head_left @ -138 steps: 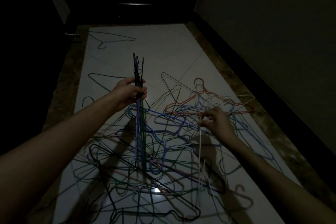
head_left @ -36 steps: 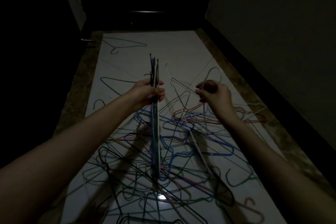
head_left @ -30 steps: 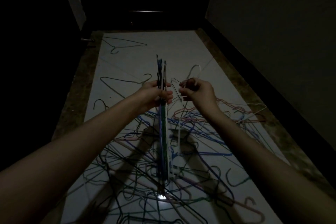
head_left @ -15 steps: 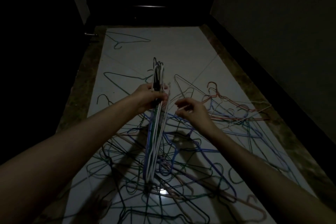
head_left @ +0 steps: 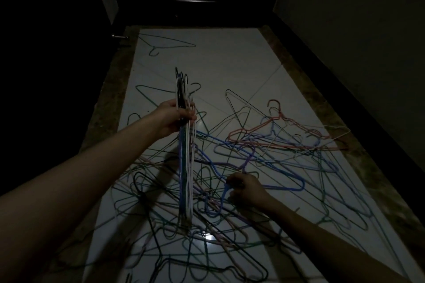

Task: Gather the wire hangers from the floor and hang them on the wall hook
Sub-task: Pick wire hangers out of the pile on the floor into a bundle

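Bundle (head_left: 185, 145) of hangers held upright, edge-on, left hand (head_left: 176, 117) clamped round it just below the hooks. Right hand (head_left: 246, 188) low, fingers curled, pinching a blue hanger (head_left: 259, 167) in the tangled pile (head_left: 230, 190) on the floor (head_left: 218, 57). Single hanger (head_left: 165, 42) lies far left.

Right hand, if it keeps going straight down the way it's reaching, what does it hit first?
Probably the blue hanger, which the right hand already seems to pinch, in the hanger pile on the floor; dim light leaves depth unclear.
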The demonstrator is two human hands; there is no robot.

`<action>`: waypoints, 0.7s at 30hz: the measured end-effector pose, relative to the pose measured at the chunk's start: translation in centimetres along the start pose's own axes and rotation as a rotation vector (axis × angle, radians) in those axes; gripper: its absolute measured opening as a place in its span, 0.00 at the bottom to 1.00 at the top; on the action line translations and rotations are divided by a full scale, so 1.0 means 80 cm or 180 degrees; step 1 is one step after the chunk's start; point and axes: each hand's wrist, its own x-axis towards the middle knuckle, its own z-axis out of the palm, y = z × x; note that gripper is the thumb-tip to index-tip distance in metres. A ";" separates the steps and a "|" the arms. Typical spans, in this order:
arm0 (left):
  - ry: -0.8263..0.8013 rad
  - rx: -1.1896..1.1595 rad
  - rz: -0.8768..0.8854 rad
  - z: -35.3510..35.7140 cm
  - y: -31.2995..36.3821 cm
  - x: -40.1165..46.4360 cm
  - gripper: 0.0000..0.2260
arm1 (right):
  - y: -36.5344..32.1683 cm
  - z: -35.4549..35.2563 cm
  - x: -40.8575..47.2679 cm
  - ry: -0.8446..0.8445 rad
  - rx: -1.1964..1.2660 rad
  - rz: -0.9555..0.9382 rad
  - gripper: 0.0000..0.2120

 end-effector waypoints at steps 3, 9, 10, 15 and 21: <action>0.0049 0.0069 0.0004 -0.004 -0.002 0.003 0.15 | 0.000 0.003 0.002 0.0033 -0.0169 -0.0178 0.21; 0.0052 0.0137 0.0074 -0.011 0.005 0.004 0.15 | -0.002 0.003 -0.001 0.0310 -0.0101 -0.0283 0.14; 0.0046 0.0153 0.0080 -0.013 0.007 0.004 0.16 | -0.001 0.003 -0.001 0.0310 -0.0137 -0.0292 0.14; 0.0080 0.0179 0.0102 -0.016 0.008 0.001 0.16 | 0.009 0.008 -0.002 -0.0087 -0.0401 -0.0409 0.21; 0.0126 0.0223 0.0093 -0.018 0.018 -0.002 0.15 | -0.003 -0.009 -0.009 0.0183 -0.0055 -0.0462 0.14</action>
